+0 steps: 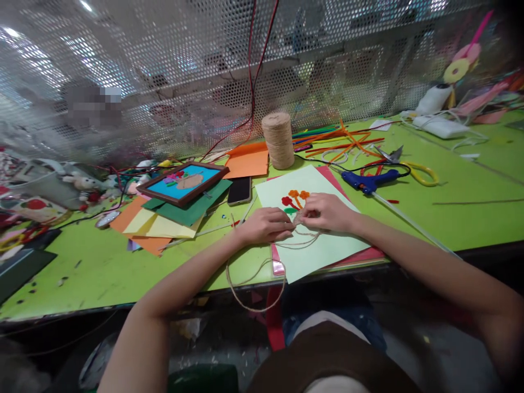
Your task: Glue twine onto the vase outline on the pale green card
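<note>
A pale green sheet (303, 256) lies on a red one at the table's front edge. Red and orange fuzzy flowers (293, 197) with a green leaf are on it. Just below them my right hand (323, 212) pinches the twine (301, 242) over a small coil whose details are too small to make out. My left hand (270, 225) lies over the sheet's left part, fingertips pressed at the coil's left side. A loop of the twine hangs over the table edge below my left wrist.
Behind the sheet stands a twine spool (278, 141). A blue glue gun (370, 180) and scissors (417, 172) lie right. To the left are a phone (239, 191), a framed picture (184, 183) on coloured papers (164, 226), and a grey basket (53, 183). Pipe cleaners (347, 143) lie behind.
</note>
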